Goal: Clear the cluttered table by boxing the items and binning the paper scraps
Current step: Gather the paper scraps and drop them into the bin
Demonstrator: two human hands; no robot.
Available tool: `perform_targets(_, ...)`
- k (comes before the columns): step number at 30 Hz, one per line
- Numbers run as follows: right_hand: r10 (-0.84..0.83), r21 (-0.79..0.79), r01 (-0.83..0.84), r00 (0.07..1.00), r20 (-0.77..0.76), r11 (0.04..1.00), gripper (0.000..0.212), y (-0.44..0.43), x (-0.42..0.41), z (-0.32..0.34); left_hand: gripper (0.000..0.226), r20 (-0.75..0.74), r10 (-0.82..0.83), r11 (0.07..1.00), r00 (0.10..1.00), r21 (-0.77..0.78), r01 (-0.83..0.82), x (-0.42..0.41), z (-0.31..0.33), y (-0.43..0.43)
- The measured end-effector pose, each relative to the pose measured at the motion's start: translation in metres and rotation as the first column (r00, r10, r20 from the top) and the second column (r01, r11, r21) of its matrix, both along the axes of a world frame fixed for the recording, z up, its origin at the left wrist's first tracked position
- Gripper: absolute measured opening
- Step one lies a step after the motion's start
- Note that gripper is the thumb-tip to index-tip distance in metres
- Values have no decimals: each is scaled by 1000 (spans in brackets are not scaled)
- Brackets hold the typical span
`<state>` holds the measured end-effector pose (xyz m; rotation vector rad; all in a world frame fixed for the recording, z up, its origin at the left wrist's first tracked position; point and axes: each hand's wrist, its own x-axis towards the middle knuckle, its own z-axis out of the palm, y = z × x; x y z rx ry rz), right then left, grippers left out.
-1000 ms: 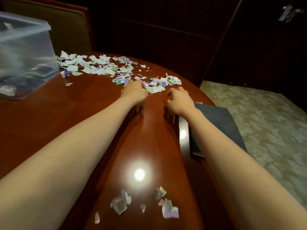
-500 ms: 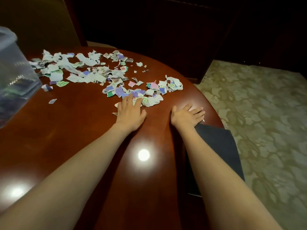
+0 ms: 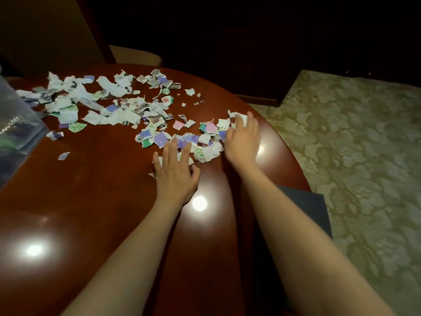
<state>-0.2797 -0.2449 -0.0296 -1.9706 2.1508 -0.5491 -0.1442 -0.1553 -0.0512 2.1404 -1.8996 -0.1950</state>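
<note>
Torn paper scraps (image 3: 118, 103), white with purple, pink and green patches, lie scattered across the far half of the round wooden table (image 3: 91, 201). My left hand (image 3: 176, 173) lies flat, fingers spread, on the near edge of a small scrap cluster (image 3: 205, 137). My right hand (image 3: 241, 137) rests on the right end of that cluster, fingers apart over a white scrap. A clear plastic box (image 3: 16, 133) stands at the table's left edge, partly cut off by the frame.
A dark grey bin (image 3: 305, 208) sits below the table's right edge, beside my right forearm. A chair back (image 3: 45, 30) stands behind the table at the far left. Patterned carpet (image 3: 364, 156) covers the floor to the right.
My right hand has moved forward and up from the table's right edge onto the right end of the scrap cluster. My left hand stays flat at the cluster's near edge. The view has tilted forward.
</note>
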Motion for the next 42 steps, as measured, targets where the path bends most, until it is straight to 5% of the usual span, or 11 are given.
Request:
perform_targets(9,115,247,-148,983,144,958,52,-60,-17,-12,60,75,25,991,997,126,-34,-1,3,-5)
perform_targets(14,377,207,-357,924,-62,911,49,-21,6,-22,59,30,18,982,999,186,-24,-3,5,-4)
perform_targets(21,436,237,-414,899,-44,879,49,52,22,-18,52,2,-58,972,998,227,56,1,7,12)
perform_targets(29,470,282,-442,882,-36,851,54,131,26,-15,88,-35,-199,950,979,238,202,20,6,79)
perform_targets(36,522,323,-506,852,42,800,85,208,26,-15,55,-8,-291,934,957,212,286,36,7,154)
perform_targets(42,519,369,-504,852,64,781,50,266,29,-7,73,-128,-289,922,949,229,312,45,9,218)
